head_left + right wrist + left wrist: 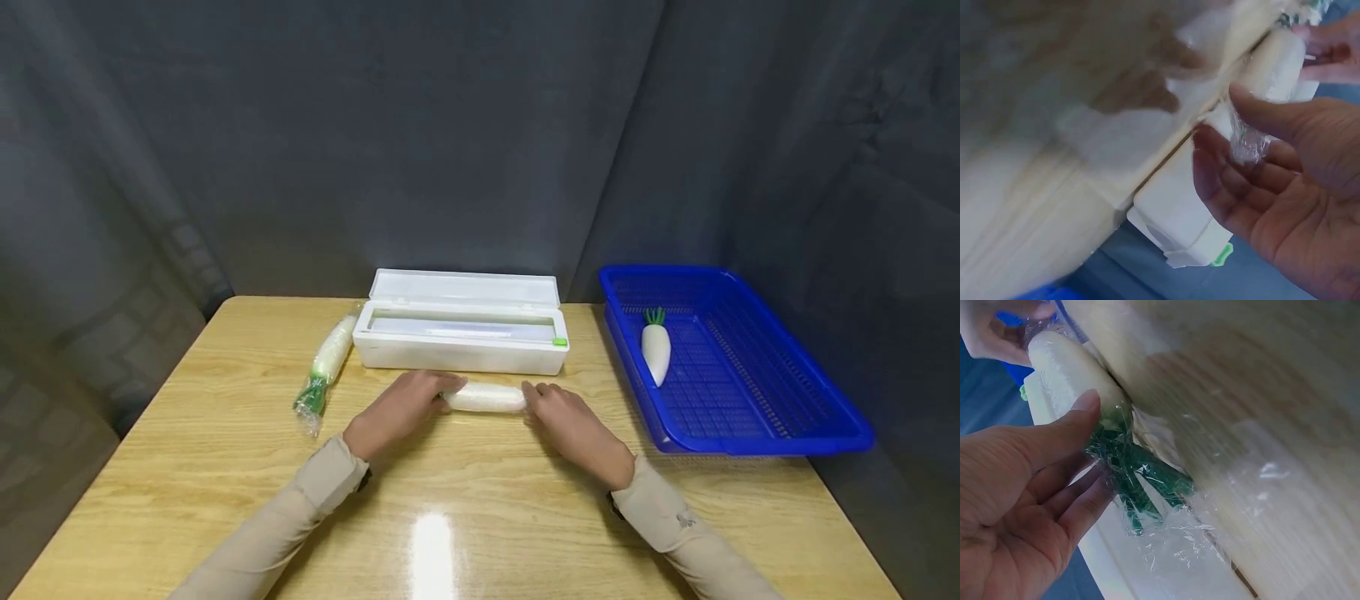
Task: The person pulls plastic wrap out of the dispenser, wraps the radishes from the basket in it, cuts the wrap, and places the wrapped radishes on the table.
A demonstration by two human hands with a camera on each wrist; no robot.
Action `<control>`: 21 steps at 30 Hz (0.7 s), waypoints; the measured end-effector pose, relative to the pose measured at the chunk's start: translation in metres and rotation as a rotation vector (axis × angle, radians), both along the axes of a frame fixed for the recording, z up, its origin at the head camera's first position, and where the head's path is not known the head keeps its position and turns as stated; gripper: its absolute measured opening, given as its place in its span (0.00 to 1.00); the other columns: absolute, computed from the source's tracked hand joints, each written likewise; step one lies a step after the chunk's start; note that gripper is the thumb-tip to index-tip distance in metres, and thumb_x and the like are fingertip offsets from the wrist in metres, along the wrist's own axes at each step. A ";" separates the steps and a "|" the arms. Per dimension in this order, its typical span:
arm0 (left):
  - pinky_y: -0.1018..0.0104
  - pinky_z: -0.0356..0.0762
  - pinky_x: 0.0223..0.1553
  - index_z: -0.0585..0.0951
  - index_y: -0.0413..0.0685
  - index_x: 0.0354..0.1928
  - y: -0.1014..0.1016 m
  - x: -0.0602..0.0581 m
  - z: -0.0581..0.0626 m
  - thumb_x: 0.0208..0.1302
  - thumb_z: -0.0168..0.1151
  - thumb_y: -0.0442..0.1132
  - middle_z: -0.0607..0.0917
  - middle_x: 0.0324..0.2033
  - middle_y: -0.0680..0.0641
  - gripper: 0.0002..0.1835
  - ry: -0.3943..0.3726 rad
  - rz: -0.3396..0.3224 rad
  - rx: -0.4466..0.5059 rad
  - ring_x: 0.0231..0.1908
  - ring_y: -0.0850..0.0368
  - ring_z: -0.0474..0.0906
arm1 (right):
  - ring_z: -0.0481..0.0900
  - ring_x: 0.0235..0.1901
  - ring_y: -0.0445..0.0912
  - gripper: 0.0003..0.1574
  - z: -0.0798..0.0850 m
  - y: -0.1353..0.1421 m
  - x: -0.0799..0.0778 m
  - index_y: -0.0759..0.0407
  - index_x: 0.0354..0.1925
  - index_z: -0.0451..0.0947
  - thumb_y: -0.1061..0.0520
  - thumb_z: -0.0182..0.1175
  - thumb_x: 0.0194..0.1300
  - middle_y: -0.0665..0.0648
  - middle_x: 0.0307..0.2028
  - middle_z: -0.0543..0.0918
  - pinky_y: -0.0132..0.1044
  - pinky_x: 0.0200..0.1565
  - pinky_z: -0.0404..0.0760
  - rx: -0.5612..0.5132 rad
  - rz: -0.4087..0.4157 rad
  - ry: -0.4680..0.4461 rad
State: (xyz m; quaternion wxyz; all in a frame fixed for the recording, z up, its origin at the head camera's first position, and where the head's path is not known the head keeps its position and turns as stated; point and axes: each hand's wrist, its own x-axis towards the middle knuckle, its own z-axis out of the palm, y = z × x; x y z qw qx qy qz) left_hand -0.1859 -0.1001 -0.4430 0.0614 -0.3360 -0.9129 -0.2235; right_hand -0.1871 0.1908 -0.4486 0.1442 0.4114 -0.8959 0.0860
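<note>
A white radish (487, 397) wrapped in clear plastic film lies crosswise between the two hands, just in front of the cling film box. My left hand (405, 410) holds its leafy end, thumb on top and fingers beneath. Green leaf stalks (1141, 478) show through crinkled film in the left wrist view. At the opposite tip, my right hand (576, 427) has thumb and curled fingers about the gathered film end (1249, 144). A second wrapped radish (332, 354) rests on the table at the left, leaves toward me.
The white cling film box (461, 357) stands lid up behind the hands, a green slider (560, 342) at its right corner. A blue basket (765, 446) on the right holds an unwrapped radish (656, 354). Dark curtains (420, 142) hang behind the wooden table (495, 517).
</note>
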 end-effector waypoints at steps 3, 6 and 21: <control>0.60 0.85 0.50 0.85 0.40 0.60 0.000 -0.003 0.002 0.65 0.72 0.28 0.89 0.54 0.43 0.21 -0.039 -0.001 0.001 0.51 0.53 0.87 | 0.81 0.31 0.52 0.30 -0.005 0.000 0.006 0.74 0.57 0.73 0.72 0.73 0.59 0.60 0.33 0.80 0.43 0.30 0.81 0.055 -0.033 0.142; 0.62 0.85 0.47 0.85 0.41 0.60 0.001 -0.007 0.004 0.65 0.72 0.30 0.89 0.53 0.43 0.21 -0.081 0.010 -0.003 0.49 0.56 0.86 | 0.78 0.31 0.51 0.27 -0.009 -0.003 0.007 0.74 0.55 0.72 0.78 0.68 0.58 0.60 0.33 0.76 0.40 0.28 0.81 0.090 -0.080 0.228; 0.58 0.85 0.54 0.82 0.40 0.65 -0.004 -0.007 0.004 0.70 0.69 0.32 0.87 0.58 0.41 0.23 -0.128 -0.006 -0.011 0.56 0.50 0.85 | 0.84 0.22 0.51 0.17 -0.009 -0.020 0.000 0.68 0.26 0.74 0.85 0.63 0.52 0.61 0.21 0.80 0.41 0.22 0.83 0.065 -0.154 0.076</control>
